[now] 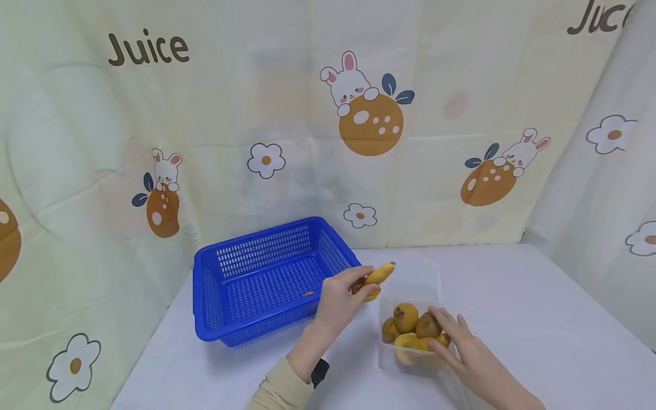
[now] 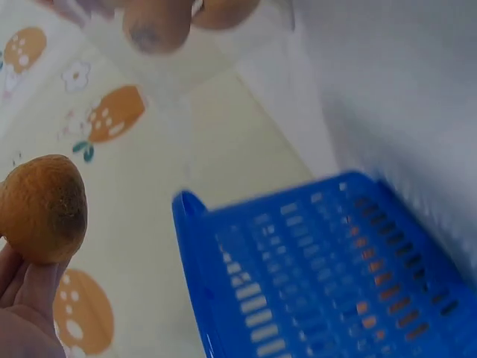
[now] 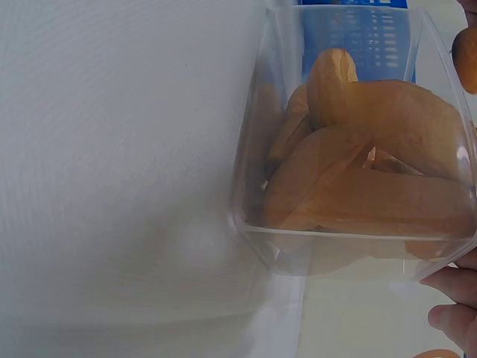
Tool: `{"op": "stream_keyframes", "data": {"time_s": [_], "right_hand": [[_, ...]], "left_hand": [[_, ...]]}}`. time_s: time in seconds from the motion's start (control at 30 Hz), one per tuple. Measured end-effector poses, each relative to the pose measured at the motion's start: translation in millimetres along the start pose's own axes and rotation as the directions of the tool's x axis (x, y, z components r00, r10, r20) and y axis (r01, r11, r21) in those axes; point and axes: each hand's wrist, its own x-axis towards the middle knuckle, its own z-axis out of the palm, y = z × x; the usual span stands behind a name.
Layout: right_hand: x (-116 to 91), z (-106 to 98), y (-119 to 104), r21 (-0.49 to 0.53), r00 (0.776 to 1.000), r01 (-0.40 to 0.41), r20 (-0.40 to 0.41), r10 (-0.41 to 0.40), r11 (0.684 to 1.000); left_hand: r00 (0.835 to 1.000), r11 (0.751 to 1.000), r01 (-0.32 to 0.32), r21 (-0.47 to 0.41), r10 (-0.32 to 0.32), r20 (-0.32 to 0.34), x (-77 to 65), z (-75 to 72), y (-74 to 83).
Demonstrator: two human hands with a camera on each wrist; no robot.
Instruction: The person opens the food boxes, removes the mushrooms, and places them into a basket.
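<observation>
Head view: the left hand (image 1: 341,293) grips yellow fruit (image 1: 381,274), probably bananas, between the basket (image 1: 269,323) and box (image 1: 390,360); the right hand (image 1: 470,352), fingers outstretched, touches the fruit-filled box on the desk (image 1: 543,307).

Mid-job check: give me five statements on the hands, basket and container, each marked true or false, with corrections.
1. In the head view, the blue basket stands left of the clear container. True.
2. The left hand holds fruit. True.
3. The right hand reaches into the blue basket. False: it is at the clear container.
4. The clear container is empty. False: round brown fruit shows inside.
5. The blue basket's walls have holes. True.
</observation>
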Motion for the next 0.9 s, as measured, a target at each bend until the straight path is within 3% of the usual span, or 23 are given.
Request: {"op": "stream_keyframes", "data": {"time_s": [0.27, 0.53, 0.7, 0.9], "right_hand": [[2, 1, 4, -0.004, 1.0, -0.009, 0.006, 0.009, 1.0], [0, 2, 4, -0.018, 1.0, -0.002, -0.01, 0.002, 1.0], [0, 1, 3, -0.013, 1.0, 0.006, -0.015, -0.007, 1.0], [0, 2, 3, 0.0, 0.999, 0.029, -0.025, -0.029, 1.0]], "left_hand": [[0.988, 0.992, 0.106, 0.069, -0.097, -0.118, 9.0, -26.3, -22.8], [0.976, 0.972, 0.188, 0.14, -0.169, -0.135, 5.4, -35.9, -40.6], [0.975, 0.962, 0.186, 0.199, -0.156, -0.159, 4.5, -37.1, -45.3], [0.978, 0.96, 0.127, 0.25, -0.078, -0.195, 4.5, -38.4, -49.6]]}}
